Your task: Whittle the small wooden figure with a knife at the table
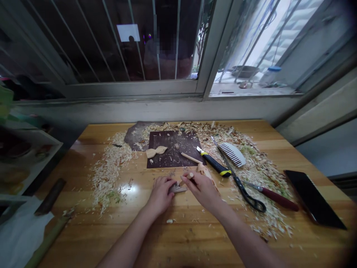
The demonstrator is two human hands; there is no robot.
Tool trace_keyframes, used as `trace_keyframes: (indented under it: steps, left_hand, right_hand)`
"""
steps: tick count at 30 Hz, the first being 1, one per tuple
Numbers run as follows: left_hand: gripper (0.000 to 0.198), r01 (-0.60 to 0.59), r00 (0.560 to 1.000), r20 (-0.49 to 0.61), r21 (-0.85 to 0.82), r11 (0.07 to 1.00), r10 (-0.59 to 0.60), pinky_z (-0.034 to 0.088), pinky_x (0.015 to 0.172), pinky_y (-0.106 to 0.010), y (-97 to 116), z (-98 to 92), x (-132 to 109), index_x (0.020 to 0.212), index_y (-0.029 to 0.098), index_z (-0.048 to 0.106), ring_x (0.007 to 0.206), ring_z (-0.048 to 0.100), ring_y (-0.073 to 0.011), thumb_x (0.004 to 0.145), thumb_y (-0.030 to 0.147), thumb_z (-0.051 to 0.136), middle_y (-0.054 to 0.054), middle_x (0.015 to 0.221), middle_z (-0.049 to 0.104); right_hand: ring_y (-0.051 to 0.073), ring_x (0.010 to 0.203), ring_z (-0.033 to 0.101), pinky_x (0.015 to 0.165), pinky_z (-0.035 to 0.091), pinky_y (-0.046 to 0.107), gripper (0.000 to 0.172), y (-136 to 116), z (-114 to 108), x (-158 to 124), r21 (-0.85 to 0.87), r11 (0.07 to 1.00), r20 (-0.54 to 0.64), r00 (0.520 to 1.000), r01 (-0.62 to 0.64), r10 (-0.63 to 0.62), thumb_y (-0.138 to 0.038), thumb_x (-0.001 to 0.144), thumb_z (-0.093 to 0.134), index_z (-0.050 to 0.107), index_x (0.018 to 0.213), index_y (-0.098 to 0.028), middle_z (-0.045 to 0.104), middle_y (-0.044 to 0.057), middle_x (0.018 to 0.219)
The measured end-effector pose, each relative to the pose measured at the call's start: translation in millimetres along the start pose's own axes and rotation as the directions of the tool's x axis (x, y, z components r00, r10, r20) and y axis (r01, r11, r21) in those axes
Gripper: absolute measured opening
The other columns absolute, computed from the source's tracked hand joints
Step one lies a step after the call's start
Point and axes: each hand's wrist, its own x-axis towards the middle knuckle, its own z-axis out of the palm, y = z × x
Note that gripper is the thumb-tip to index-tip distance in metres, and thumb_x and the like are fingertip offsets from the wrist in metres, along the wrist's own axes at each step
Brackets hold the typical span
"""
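Near the middle of the table, my left hand (162, 192) is closed on one end of a small greyish block (180, 190) that has dark marks on its top. My right hand (203, 190) pinches a short, light wooden stick (190, 175) with a rounded end, held tilted over the block. Its lower end meets or nearly meets the block; I cannot tell which. Right behind that hand lies a pale carved piece of wood (205, 171). Farther off, a bow-shaped wood carving (156, 152) and a thin wooden stick (191, 158) rest on a dark mat (161, 162).
Wood shavings (111, 178) ring the work area. To the right lie a yellow-black utility knife (214, 163), a white comb (232, 153), a long black-handled tool (245, 193), a red-handled knife (279, 198) and a black slab (314, 197). A dark stick (50, 196) lies left.
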Motion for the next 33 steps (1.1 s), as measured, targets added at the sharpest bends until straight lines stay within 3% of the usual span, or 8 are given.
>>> trace_keyframes:
  steps: [8, 18, 26, 30, 33]
  left_hand:
    - [0.046, 0.024, 0.999, -0.026, -0.100, 0.995, -0.027, 0.036, 0.089, -0.036, -5, 7.9, 6, 0.105, 0.023, 0.062, 0.099, 0.048, -0.0214, 0.062, 0.008, 0.065, -0.005, 0.104, 0.059]
    - [0.046, 0.002, 0.998, -0.067, -0.110, 0.994, -0.009, 0.038, 0.086, -0.035, -4, 7.0, 4, 0.103, 0.024, 0.063, 0.096, 0.050, -0.0211, 0.061, 0.005, 0.063, -0.004, 0.101, 0.060]
    - [0.039, 0.032, 0.996, -0.073, -0.135, 0.990, -0.042, 0.039, 0.085, -0.036, -2, 5.6, 6, 0.094, 0.022, 0.064, 0.095, 0.051, -0.0221, 0.059, 0.005, 0.064, -0.005, 0.099, 0.061]
    - [0.028, -0.027, 0.993, -0.116, -0.294, 0.955, -0.007, 0.039, 0.086, -0.035, 0, 4.8, 6, 0.089, 0.020, 0.065, 0.095, 0.052, -0.0216, 0.063, 0.011, 0.065, -0.006, 0.098, 0.062]
    - [0.016, -0.024, 0.993, -0.107, -0.566, 0.824, -0.045, 0.042, 0.082, -0.031, 0, 5.5, 9, 0.084, 0.017, 0.064, 0.089, 0.056, -0.0194, 0.069, 0.019, 0.063, -0.006, 0.092, 0.064]
  right_hand:
    - [0.012, 0.050, 0.051, 0.051, 0.035, 0.021, 0.020, -4, 14, 9, -0.066, 0.998, -0.019, 1.000, -0.023, 0.022, -0.034, 0.084, 0.048, 0.056, 0.072, -0.021, 0.059, -0.001, 0.058]
    - [0.013, 0.054, 0.053, 0.054, 0.035, 0.022, 0.023, 1, 21, 10, -0.095, 0.995, -0.011, 1.000, 0.027, -0.028, -0.034, 0.085, 0.046, 0.056, 0.071, -0.019, 0.060, 0.001, 0.062]
    - [0.014, 0.058, 0.055, 0.053, 0.033, 0.021, 0.019, -7, 20, 16, -0.158, 0.987, 0.110, 0.994, 0.024, -0.007, -0.032, 0.086, 0.046, 0.054, 0.074, -0.020, 0.060, 0.000, 0.062]
    - [0.014, 0.061, 0.056, 0.055, 0.033, 0.021, 0.018, -8, 20, 24, -0.199, 0.979, 0.148, 0.989, 0.048, -0.019, -0.029, 0.085, 0.047, 0.054, 0.071, -0.019, 0.061, 0.001, 0.064]
    - [0.014, 0.061, 0.056, 0.056, 0.033, 0.021, 0.018, -8, 19, 27, -0.199, 0.978, 0.162, 0.986, 0.058, -0.026, -0.030, 0.084, 0.048, 0.054, 0.071, -0.019, 0.061, 0.001, 0.063]
